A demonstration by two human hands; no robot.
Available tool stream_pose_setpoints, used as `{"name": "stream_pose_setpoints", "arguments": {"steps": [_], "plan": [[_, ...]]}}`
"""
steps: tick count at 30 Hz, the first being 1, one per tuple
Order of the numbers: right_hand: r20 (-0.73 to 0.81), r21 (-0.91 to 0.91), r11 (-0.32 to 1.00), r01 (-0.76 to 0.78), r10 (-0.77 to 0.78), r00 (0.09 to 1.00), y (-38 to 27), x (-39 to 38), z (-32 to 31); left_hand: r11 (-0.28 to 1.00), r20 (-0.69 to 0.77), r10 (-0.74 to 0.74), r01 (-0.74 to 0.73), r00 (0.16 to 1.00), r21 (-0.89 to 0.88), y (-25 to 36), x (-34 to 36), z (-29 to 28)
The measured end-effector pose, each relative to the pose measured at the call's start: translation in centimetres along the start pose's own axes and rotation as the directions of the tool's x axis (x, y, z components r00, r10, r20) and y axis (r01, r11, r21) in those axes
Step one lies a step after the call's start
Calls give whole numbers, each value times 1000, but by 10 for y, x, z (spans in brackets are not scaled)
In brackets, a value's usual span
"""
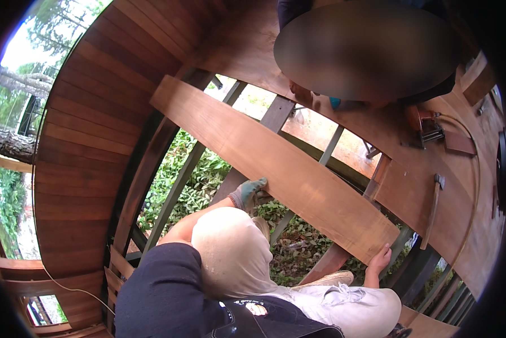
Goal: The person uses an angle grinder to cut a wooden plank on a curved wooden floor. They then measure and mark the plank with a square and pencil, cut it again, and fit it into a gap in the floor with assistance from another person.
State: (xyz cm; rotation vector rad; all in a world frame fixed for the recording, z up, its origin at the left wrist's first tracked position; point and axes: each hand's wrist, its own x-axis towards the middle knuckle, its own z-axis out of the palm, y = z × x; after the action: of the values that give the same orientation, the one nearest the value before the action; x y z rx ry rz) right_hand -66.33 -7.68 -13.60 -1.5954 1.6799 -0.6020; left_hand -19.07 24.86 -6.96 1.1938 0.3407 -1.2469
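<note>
A long, wide wooden plank (281, 166) lies at a slant over the open floor frame, its far end by the slatted wall. My left hand (248, 194), in a grey and green work glove, is closed on the plank's near edge, around the middle. At the plank's right end my right hand (380, 258), bare, grips the corner, with part of its fingers hidden. Under the plank run narrow joists (180, 188), with green plants showing through the gaps.
Across from me another person (365, 53) bends over the laid floor boards (416, 174). A red nail gun (425, 124) with a pale hose (478, 186) lies to the right. Nearer is a wooden-handled hammer or hatchet (433, 211). A curved slatted wall (84, 146) rises at left.
</note>
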Motion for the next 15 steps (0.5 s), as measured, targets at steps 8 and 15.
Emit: {"name": "stream_pose_setpoints", "arguments": {"steps": [8, 15], "plan": [[105, -144, 989, 11, 4, 994, -40, -13, 32, 999, -209, -28, 20, 977, -40, 5, 17, -40], [159, -43, 997, 71, -63, 985, -41, -18, 49, 991, -349, -9, 56, 937, 124, 31, 21, -32]]}}
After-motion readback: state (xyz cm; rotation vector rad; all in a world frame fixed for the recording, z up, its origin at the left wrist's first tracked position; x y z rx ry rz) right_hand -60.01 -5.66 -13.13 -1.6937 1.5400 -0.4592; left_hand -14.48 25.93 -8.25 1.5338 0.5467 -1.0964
